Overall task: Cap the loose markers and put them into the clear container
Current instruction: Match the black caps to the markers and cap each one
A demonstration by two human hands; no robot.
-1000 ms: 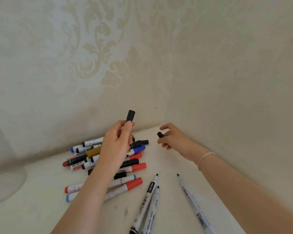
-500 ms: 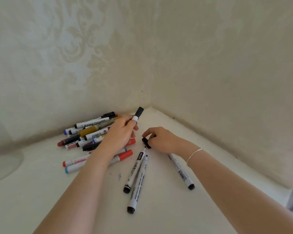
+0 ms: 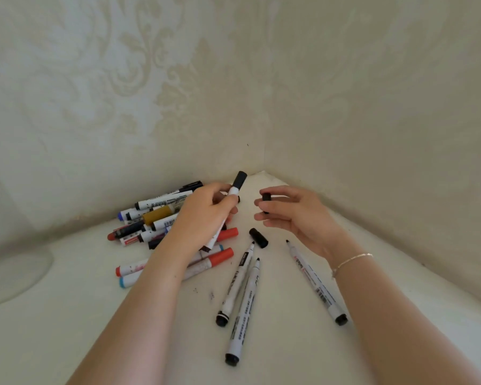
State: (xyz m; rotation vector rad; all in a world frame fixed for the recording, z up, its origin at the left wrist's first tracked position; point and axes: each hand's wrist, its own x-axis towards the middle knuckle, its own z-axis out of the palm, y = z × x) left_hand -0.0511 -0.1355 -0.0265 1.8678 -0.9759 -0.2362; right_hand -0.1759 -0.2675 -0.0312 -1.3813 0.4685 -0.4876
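My left hand [image 3: 206, 215] grips a white marker with a black cap [image 3: 239, 180], its capped end pointing up toward the corner. My right hand [image 3: 295, 215] pinches a small black cap [image 3: 266, 197] between thumb and fingers, a short way right of that marker. Another loose black cap [image 3: 258, 238] lies on the white surface between my hands. Three uncapped white markers lie in front: two close together [image 3: 235, 284] [image 3: 245, 309] and one to the right [image 3: 314, 282]. The clear container [image 3: 14, 273] stands at the far left edge, barely visible.
A pile of capped markers [image 3: 156, 220] in red, blue, black and mustard lies behind and under my left hand. Patterned cream walls [image 3: 261, 107] meet in a corner just behind the hands. A thin bracelet [image 3: 350, 259] circles my right wrist.
My right hand lifted off the surface with a black cap pinched in it. A second black cap now lies bare on the surface. My left hand kept hold of its marker.
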